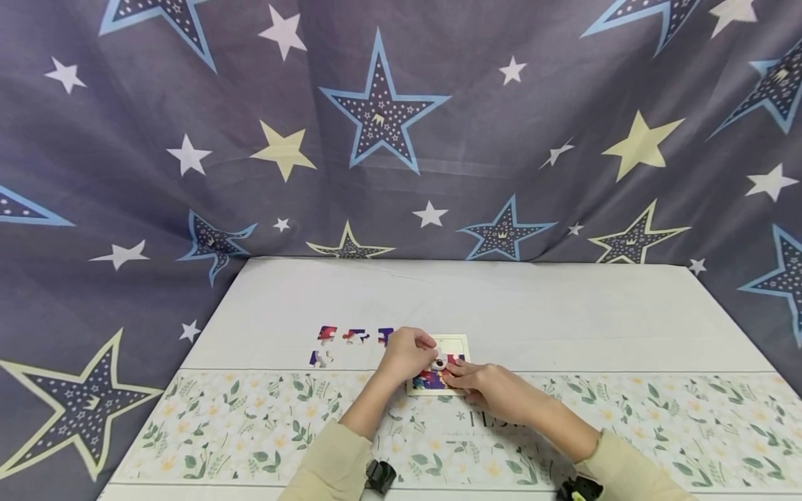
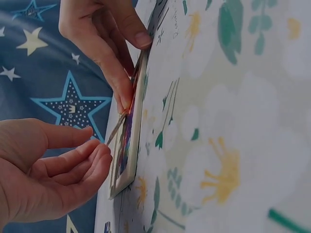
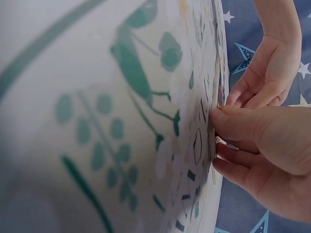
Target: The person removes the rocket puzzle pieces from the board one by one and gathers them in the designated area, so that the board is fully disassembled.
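Observation:
A small jigsaw tray (image 1: 465,342) with a pale wooden rim lies on the table, its front part filled with colourful pieces. Tilted over it is a white puzzle piece (image 1: 441,362) with a dark round spot. My left hand (image 1: 404,355) pinches this piece at its left edge with the fingertips. From the right, my right hand (image 1: 501,391) lies across the tray's front right corner, index finger extended to the piece's edge. Its thumb (image 2: 142,41) rests at the tray's front rim in the left wrist view.
Several loose puzzle pieces lie left of the tray, among them a red one (image 1: 327,334) and a white and purple one (image 1: 321,359). A floral runner (image 1: 263,424) crosses the white table (image 1: 564,306). Behind hangs a star-printed curtain (image 1: 476,153).

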{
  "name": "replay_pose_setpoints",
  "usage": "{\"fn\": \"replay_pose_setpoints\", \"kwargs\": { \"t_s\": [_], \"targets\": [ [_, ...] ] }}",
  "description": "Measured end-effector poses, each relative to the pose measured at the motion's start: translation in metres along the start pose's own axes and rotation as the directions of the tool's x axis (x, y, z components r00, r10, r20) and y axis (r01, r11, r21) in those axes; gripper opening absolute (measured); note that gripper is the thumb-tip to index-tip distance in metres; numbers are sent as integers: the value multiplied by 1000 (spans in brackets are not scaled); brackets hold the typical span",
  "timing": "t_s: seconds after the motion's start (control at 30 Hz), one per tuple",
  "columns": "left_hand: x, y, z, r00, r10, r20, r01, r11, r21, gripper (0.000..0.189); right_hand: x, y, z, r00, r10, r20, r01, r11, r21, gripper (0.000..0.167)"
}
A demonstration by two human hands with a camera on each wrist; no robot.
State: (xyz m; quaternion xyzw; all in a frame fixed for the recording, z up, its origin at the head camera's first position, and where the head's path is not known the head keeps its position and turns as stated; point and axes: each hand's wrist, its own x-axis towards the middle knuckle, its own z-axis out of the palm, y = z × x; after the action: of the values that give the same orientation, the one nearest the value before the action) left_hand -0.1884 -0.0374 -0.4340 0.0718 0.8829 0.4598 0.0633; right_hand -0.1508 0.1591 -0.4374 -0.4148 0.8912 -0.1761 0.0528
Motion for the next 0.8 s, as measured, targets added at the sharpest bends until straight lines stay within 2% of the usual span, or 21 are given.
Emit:
{"fn": "replay_pose_setpoints", "kwargs": {
  "t_s": [0.27,0.6,0.8],
  "targets": [
    [-1,1,0,999,-38,-8,38,999,-29,9,0,0,-1,1000,-10,2,10,1000,0,44],
    [-2,0,4,996,-73,-50,67,991,-114,13,-1,1,1,1000,-21,-3,21,1000,12,43],
    [0,0,6,996,-75,-50,68,989,-129,17,-1,2,2,1000,-22,-12,22,1000,11,44]
  ]
}}
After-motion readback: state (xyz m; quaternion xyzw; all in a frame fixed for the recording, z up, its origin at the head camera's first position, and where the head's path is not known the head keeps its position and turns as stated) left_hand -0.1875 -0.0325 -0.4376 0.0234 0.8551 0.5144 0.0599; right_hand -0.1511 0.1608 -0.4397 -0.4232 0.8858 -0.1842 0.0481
